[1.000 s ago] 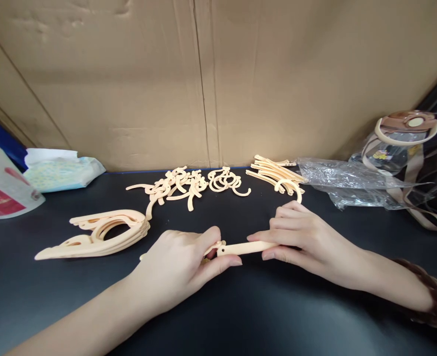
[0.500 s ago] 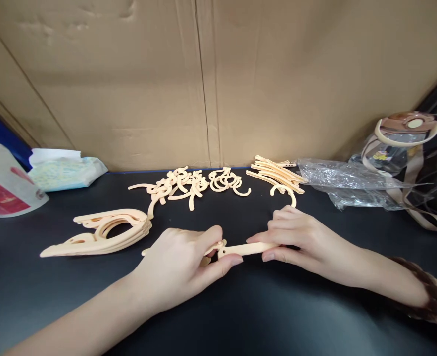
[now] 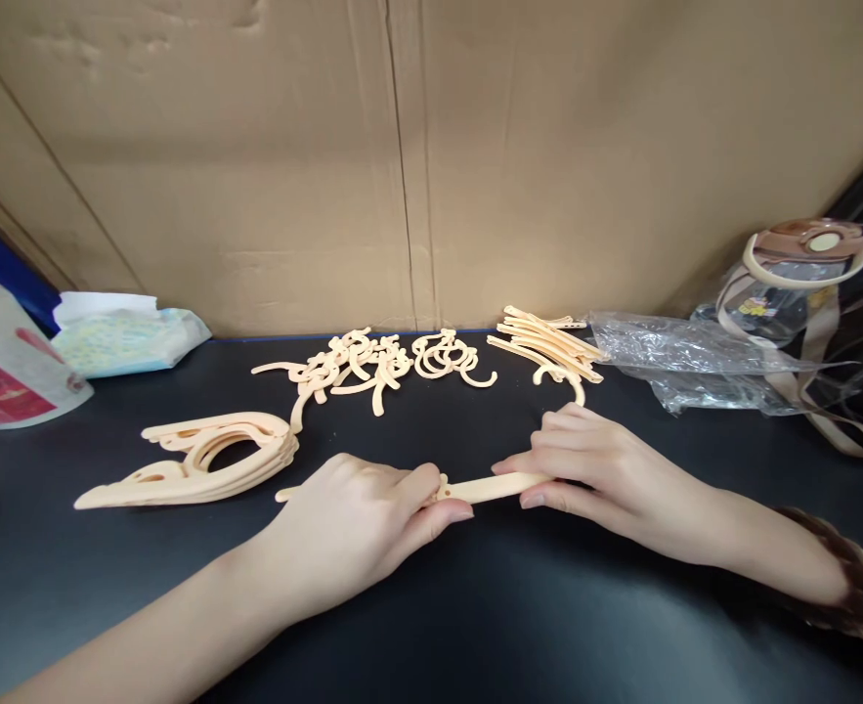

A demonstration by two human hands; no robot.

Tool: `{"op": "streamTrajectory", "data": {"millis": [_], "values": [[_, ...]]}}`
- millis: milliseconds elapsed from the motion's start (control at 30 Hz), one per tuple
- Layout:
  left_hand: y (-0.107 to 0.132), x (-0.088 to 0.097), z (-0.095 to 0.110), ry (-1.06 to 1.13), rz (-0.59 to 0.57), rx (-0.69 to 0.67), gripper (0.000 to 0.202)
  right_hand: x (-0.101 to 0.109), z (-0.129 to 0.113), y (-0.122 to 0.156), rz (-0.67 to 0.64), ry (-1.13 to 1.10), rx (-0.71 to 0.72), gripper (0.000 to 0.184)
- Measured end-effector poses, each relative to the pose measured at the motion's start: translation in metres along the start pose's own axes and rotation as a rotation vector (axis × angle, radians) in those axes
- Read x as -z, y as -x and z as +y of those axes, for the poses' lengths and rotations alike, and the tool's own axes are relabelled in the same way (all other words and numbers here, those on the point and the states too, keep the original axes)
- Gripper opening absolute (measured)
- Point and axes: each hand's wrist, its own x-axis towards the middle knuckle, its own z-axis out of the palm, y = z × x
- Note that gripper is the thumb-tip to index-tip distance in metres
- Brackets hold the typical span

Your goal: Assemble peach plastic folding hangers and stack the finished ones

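Above the black table, my right hand (image 3: 584, 469) pinches a flat beige hanger arm (image 3: 494, 487) between thumb and fingers. My left hand (image 3: 365, 508) is closed round another beige hanger piece (image 3: 285, 495), whose tip pokes out on its left side. The two pieces meet at the left thumb and forefinger, where a small hole and a joint end show; the joint itself is mostly covered. A curved hanger hook (image 3: 564, 374) rises just behind my right knuckles, and I cannot tell if it is held. Left of my left hand lies a stack of folded hangers (image 3: 203, 479).
Loose hooks (image 3: 372, 367) lie heaped at the back middle of the black table (image 3: 504, 626). Several straight hanger arms (image 3: 544, 342) are piled to their right, beside clear plastic bags (image 3: 687, 352). A strapped bottle (image 3: 790, 284), a wipes pack (image 3: 130, 337) and a white-red container (image 3: 17, 362) stand around.
The gap between the two hanger pieces has closed: the right-hand arm now sits against the joint end under my left thumb and forefinger. Both hands have barely shifted.
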Motion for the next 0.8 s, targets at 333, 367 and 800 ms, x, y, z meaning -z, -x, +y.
{"op": "streamTrajectory", "data": {"millis": [333, 367, 800], "values": [[0.0001, 0.0027, 0.0063, 0.024, -0.093, 0.026, 0.044, 0.0009, -0.0004, -0.0012, -0.035, 0.037, 0.016, 0.024], [0.0010, 0.0017, 0.0060, 0.050, -0.096, 0.035, 0.041, 0.0007, -0.0005, -0.0012, -0.034, 0.039, 0.024, 0.024], [0.0036, 0.0036, 0.0044, 0.042, -0.002, 0.014, 0.030, 0.0041, -0.0039, -0.0018, -0.083, -0.136, -0.011, 0.019]]}}
